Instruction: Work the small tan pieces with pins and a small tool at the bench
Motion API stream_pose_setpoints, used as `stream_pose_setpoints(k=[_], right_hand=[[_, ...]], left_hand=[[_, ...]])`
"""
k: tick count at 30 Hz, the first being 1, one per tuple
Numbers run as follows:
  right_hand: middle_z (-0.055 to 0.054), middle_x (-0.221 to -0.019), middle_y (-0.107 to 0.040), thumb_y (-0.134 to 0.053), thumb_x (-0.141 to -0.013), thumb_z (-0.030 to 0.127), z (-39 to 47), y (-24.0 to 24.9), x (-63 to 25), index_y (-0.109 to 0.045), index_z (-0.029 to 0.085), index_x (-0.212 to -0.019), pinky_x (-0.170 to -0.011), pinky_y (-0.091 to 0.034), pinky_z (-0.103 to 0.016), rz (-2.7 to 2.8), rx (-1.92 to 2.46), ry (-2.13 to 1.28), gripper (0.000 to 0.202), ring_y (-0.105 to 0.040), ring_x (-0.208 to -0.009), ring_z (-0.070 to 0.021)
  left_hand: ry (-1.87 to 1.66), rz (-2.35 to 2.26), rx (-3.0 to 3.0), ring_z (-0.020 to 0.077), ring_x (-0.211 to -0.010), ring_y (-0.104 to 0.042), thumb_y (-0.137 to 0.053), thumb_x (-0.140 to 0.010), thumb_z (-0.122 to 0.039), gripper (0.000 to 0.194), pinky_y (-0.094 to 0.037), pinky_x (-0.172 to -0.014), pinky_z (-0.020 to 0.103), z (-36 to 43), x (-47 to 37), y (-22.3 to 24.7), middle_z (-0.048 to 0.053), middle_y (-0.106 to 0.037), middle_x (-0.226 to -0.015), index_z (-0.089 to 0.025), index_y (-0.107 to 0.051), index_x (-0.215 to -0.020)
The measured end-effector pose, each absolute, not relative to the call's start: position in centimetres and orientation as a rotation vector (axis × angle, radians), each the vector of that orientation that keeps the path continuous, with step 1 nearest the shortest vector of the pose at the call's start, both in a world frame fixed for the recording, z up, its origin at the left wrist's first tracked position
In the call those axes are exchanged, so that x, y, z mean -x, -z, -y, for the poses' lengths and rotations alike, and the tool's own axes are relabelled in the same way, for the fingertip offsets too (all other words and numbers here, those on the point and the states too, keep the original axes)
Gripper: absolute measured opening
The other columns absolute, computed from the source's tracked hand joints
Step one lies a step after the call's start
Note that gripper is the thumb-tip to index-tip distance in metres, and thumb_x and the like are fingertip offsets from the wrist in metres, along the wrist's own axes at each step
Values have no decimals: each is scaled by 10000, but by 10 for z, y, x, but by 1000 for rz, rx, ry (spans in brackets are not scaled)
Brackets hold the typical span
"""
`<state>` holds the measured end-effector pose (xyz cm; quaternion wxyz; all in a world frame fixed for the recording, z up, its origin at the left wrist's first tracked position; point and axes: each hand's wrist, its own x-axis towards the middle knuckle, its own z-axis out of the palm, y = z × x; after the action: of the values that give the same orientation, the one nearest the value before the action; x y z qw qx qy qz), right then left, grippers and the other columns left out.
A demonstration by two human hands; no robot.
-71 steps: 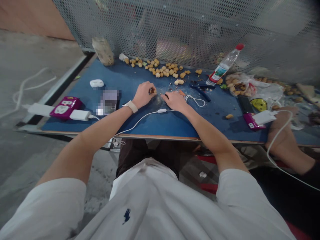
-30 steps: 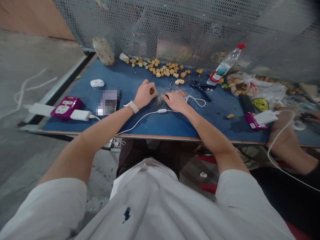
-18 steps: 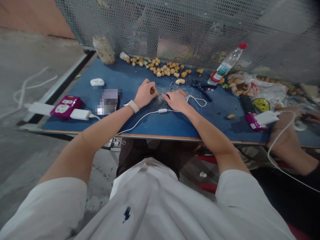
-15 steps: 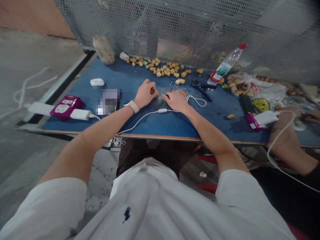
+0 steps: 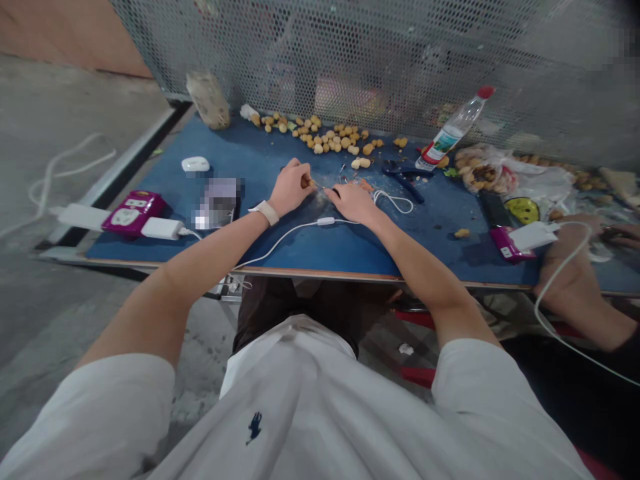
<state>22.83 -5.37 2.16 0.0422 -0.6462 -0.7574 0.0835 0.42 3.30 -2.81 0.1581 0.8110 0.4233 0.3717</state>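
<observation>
Near the middle of the blue table [image 5: 295, 250], my left hand [image 5: 291, 187] pinches a small brown nut-like piece [image 5: 307, 181]. Close to its right, my right hand [image 5: 350, 202] has its fingers closed on the end of something thin that runs between the two hands; what it is cannot be made out. Small tan round pieces [image 5: 345, 142] lie in a band behind my hands. Blue-handled pliers [image 5: 405, 179] and a looped white cord [image 5: 395, 202] are to the right of my right hand.
A bottle with a red cap [image 5: 450, 137] leans at the mesh panel [image 5: 300, 60]. A jar [image 5: 209, 101], white case [image 5: 195, 164], phone [image 5: 220, 203] and purple power adapter [image 5: 133, 213] stand left. Another person's arm [image 5: 575, 280] rests at the right edge.
</observation>
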Motion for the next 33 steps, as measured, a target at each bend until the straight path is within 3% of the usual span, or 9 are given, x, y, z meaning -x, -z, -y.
stream_pose_setpoints(k=[8, 15, 27, 33], right_hand=[[-266, -1409, -931, -345, -1409, 640, 51, -19, -230, -902, 168, -1416, -1057, -606, -494, 2321, 1971, -258, 730, -853, -1338, -464], [-240, -1349, -939, -302, -1401, 689, 49, -16, -232, -912, 203, -1368, -1017, -605, -482, 2334, 1935, -261, 781, -855, -1300, -456], [-264, -1432, -935, -370, -1421, 600, 54, -22, -227, -907, 156, -1423, -1042, -595, -465, 2325, 1973, -242, 697, -862, -1340, -450], [-260, -1431, -933, -367, -1420, 624, 52, -19, -228, -908, 166, -1418, -1048, -586, -465, 2317, 1980, -233, 709, -849, -1359, -450]], left_hand=[[-1012, -1251, -2327, 302, -1087, -788, -1032, -984, -245, 304, -685, -1087, 496, -45, -1, 40, 106, -794, -1217, -258, -730, -1015], [-1043, -1219, -2328, 313, -1100, -787, -1001, -1000, -258, 251, -684, -1091, 512, -45, 0, 40, 94, -795, -1169, -270, -750, -1008], [-1070, -1234, -2297, 316, -1129, -794, -1023, -1004, -310, 264, -671, -1113, 488, -43, -3, 40, 96, -796, -1169, -257, -767, -1040], [-1028, -1283, -2289, 302, -1115, -774, -1039, -970, -198, 310, -653, -1101, 474, -41, -3, 38, 99, -781, -1188, -250, -735, -998]])
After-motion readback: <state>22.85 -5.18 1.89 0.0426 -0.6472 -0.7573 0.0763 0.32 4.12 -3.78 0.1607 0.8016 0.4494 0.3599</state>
